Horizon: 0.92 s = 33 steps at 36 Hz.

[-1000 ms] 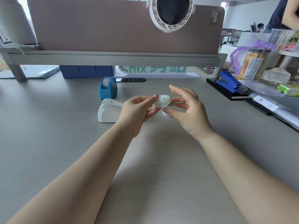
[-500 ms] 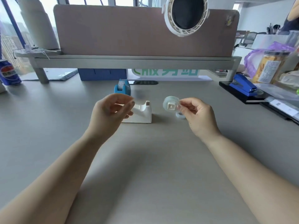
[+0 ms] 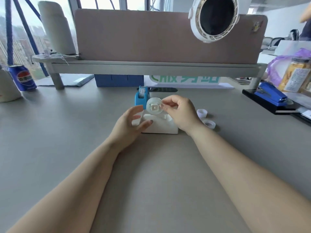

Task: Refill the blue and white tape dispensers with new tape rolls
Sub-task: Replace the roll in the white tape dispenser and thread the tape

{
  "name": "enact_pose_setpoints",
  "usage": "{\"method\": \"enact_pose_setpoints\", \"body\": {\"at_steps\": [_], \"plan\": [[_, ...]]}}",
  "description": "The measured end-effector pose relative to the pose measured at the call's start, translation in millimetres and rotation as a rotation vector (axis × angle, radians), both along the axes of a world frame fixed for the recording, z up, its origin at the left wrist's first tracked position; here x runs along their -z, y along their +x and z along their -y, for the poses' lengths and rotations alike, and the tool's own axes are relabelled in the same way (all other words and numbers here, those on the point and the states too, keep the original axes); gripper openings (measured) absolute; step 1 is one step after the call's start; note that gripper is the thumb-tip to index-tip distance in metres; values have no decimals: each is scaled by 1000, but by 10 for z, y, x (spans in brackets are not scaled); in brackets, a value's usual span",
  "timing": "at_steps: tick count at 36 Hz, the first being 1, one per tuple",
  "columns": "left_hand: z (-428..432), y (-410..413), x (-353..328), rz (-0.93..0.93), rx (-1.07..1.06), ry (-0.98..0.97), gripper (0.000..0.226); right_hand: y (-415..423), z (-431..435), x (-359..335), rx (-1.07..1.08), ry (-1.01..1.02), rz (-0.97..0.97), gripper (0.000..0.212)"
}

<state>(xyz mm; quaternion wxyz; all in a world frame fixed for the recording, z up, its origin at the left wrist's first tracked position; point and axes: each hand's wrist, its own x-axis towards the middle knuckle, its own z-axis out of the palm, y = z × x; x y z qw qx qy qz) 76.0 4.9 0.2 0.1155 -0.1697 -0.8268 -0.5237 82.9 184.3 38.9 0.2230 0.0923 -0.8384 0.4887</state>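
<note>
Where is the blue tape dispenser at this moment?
Head view, centre of the desk: the blue tape dispenser stands just behind the white dispenser, its right edge hidden by the tape roll that the right hand pinches.

Near the middle of the table, the left hand hides the left end of the white dispenser and the right hand its right top. Blur smears the left hand's fingers, so whether they grip the dispenser cannot be told. The tape roll covers a lower corner of the blue dispenser. The picture's top edge cuts the fan, its right edge the jar
</note>
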Motion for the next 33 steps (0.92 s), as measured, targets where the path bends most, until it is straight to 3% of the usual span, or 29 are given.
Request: {"method": "enact_pose_setpoints", "body": {"at_steps": [12,18,25,33], "plan": [[-17,-7,-40,16,-12,-7,37,-25,63,108,72,201,-34,11],[-3,-36,-23,36,0,7,48,-26,58,125,120,366,-152,12],[-4,-46,-15,17,-13,-47,46,-35,27,129,182,599,-290,11],[1,-32,-19,-12,-49,-129,45,-20,29,136,197,682,-326,10]]}}
